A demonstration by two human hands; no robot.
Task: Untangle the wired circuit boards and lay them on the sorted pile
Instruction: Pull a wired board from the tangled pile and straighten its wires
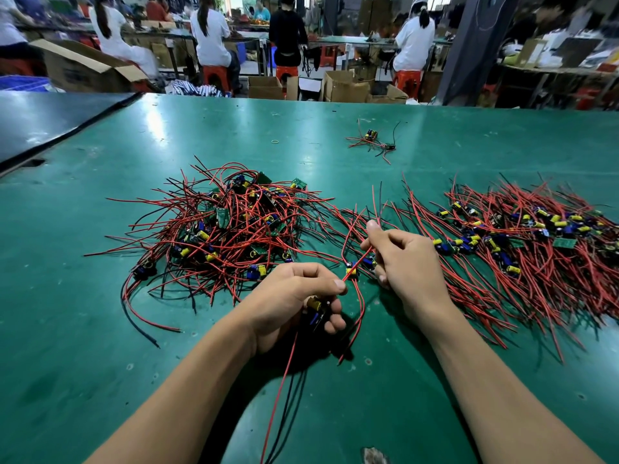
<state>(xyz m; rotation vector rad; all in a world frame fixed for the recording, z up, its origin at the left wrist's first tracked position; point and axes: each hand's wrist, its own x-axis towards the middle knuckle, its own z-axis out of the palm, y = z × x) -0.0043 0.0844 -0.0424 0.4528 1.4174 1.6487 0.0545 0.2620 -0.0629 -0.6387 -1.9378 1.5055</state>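
Note:
A tangled heap of circuit boards (231, 226) with red and black wires lies left of centre on the green table (100, 329). The sorted pile (522, 239) spreads out at the right, its wires lying roughly parallel. My left hand (294, 299) grips a small board (316, 308) with a yellow capacitor, and its red and black wires hang toward me. My right hand (405, 259) pinches a red wire (356, 264) that runs between both hands. Another small board (351, 271) sits on the table between them.
A small separate cluster of boards and wires (371, 142) lies farther back, with a rubber band (275, 141) to its left. A dark table (50, 118) adjoins at the far left. Beyond the table edge are cardboard boxes (345, 87), red stools and several seated workers.

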